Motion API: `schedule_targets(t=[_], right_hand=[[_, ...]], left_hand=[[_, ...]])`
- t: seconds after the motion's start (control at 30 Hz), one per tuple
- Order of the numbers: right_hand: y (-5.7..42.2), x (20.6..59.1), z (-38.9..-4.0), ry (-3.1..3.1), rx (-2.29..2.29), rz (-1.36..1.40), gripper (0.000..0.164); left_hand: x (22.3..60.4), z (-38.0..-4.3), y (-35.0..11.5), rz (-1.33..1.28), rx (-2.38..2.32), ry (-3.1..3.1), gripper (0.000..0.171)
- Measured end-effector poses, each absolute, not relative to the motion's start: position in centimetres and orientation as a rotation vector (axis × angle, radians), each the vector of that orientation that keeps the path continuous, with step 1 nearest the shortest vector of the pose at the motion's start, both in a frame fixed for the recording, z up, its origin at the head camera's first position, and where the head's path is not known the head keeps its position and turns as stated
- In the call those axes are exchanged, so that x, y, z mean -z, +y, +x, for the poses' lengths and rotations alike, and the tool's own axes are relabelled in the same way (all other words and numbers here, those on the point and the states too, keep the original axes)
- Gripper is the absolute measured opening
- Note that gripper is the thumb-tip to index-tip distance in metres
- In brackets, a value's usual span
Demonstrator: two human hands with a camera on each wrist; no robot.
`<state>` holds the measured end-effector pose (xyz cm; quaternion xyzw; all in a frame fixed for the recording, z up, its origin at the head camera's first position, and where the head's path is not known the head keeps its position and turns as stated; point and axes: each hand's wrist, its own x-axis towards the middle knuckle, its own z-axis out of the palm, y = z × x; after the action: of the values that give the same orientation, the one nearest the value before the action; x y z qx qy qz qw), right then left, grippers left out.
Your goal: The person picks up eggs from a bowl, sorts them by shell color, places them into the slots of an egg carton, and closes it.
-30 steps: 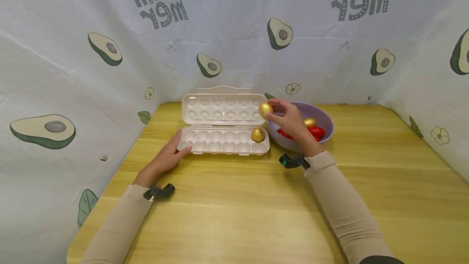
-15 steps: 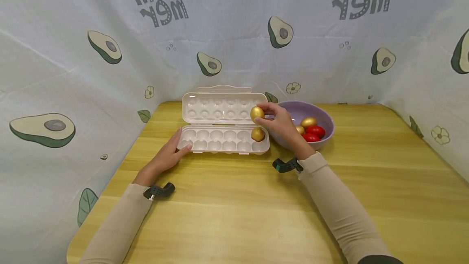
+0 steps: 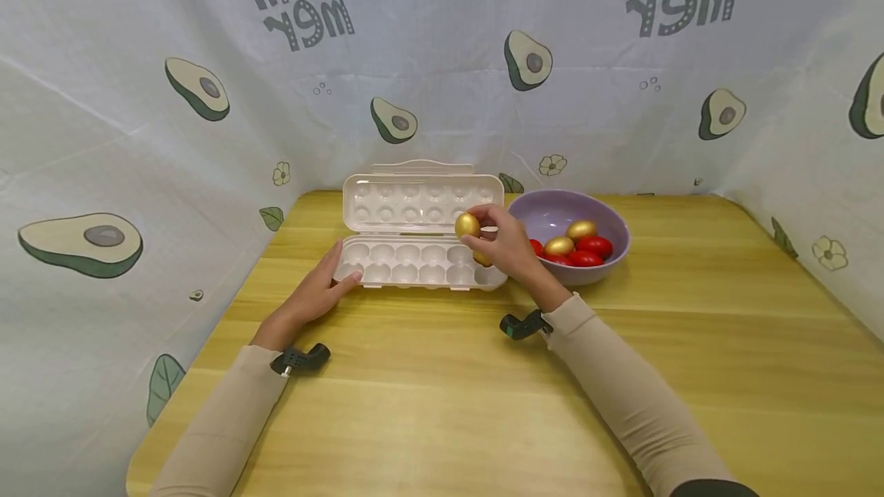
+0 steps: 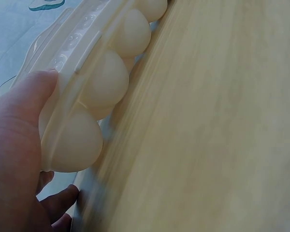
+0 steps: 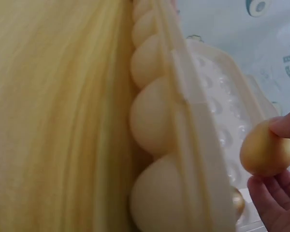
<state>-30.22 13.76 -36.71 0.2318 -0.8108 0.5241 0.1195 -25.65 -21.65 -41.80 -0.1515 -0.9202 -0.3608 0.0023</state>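
A white plastic egg carton (image 3: 400,274) lies with its lid tipped back. At its left end my left hand (image 3: 314,294) grips it, the thumb over the rim and the fingers round the outer side; the left wrist view shows the thumb on the carton wall (image 4: 70,140). My right hand (image 3: 507,244) pinches a gold egg (image 3: 466,225) between thumb and fingertips, above the carton's right part. In the right wrist view the held gold egg (image 5: 266,149) is clear of the cups. Another gold egg (image 3: 482,259) sits in the far right cup, partly hidden by my right hand.
Right of the carton stands a purple bowl (image 3: 618,225) holding red eggs (image 3: 594,246) and gold eggs (image 3: 582,232). Everything rests on a wooden table (image 3: 428,405). A printed curtain (image 3: 442,60) hangs behind and at both sides.
My right hand has carried the gold egg leftward from the bowl's left edge and slightly down, to above the carton. My left hand has stayed on the carton's left end.
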Motion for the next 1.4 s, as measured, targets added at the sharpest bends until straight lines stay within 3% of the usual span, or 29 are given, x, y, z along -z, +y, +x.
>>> schedule_targets(t=[1.07, 1.4], right_hand=[[13.1, 39.6, -30.6, -2.49, -1.103, 0.789, 0.042], [13.0, 39.7, -30.7, -2.494, -1.039, 0.784, 0.029]], left_hand=[[41.7, -25.6, -21.5, -0.454, 1.144, -2.882, 0.088], [41.6, -25.5, -21.4, -0.446, 1.142, -2.893, 0.089]])
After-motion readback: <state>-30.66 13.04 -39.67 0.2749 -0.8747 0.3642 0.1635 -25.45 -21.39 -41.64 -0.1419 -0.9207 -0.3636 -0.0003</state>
